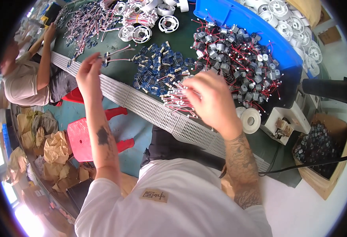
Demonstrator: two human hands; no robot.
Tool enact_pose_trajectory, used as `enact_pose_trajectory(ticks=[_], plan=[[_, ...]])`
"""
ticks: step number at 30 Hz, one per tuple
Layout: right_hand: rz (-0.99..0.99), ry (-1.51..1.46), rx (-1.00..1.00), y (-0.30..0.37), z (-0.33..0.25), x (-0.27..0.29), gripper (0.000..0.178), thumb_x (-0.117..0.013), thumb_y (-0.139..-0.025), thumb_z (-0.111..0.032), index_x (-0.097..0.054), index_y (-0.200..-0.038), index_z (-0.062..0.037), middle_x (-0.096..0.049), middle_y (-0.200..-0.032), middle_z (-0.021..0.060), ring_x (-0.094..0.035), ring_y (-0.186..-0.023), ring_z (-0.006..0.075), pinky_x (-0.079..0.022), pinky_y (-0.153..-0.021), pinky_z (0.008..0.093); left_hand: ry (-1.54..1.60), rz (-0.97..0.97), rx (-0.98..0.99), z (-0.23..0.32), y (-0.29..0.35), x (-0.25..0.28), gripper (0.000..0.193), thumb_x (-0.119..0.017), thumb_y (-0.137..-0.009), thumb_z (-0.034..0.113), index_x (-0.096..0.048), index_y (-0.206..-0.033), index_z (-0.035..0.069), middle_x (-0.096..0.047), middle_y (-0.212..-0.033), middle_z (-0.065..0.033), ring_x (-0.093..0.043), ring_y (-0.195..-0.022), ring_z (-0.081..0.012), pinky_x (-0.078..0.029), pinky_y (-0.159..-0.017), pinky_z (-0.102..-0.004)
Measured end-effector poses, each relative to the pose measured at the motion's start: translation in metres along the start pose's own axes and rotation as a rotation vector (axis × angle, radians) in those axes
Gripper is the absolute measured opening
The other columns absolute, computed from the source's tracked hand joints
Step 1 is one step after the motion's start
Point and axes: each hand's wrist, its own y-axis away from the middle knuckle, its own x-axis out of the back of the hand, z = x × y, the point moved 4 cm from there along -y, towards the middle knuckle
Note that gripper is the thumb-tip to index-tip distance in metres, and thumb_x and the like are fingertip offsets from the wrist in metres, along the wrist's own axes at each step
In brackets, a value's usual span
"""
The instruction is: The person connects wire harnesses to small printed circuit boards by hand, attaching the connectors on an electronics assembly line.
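While the hands (89,75) (211,100) are apart — one lettered tan patch (155,195) shows.

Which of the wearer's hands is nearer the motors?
The right hand, close to the motor pile; the left hand is off beyond the blue boards.

Dozens of blue circuit boards (153,69) in the middle, too overlapped to count exactly; many thin wire leads (177,103) in one near bunch. Dozens of small motors (246,96) on the right. Far: one blue plastic bin (286,49), at least three white spoked discs (168,24). Left: two red plastic stools (77,140). Right: one white roll (242,115), one open white box (269,127), one cardboard box (315,185).
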Motion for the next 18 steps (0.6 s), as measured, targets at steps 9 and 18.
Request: enact_pose_trajectory(ticks=[9, 18], plan=[[-0.046, 0.266, -0.06, -0.004, 0.004, -0.039, 0.01, -0.071, -0.083, -0.016, -0.067, -0.083, -0.0062, -0.06, -0.084, 0.0061, -0.059, -0.087, 0.0259, -0.048, -0.073, 0.041, -0.709, 0.163, -0.263, -0.026, -0.039, -0.001, 0.031, -0.072, -0.082, 0.018, -0.074, -0.111, 0.008, -0.07, -0.096, -0.0126, -0.065, -0.08, -0.0228, -0.052, -0.077, -0.0361], [0.159, -0.045, -0.003, -0.011, 0.0, -0.024, 0.01, -0.072, -0.082, -0.007, -0.065, -0.088, -0.0056, -0.058, -0.082, 0.008, -0.06, -0.079, 0.0292, -0.049, -0.07, 0.0406, -0.565, -0.419, -0.517, 0.055, 0.058, -0.094, 0.023, -0.077, -0.081, 0.011, -0.072, -0.102, 0.003, -0.067, -0.101, -0.0122, -0.065, -0.089, -0.0268, -0.053, -0.073, -0.036]])
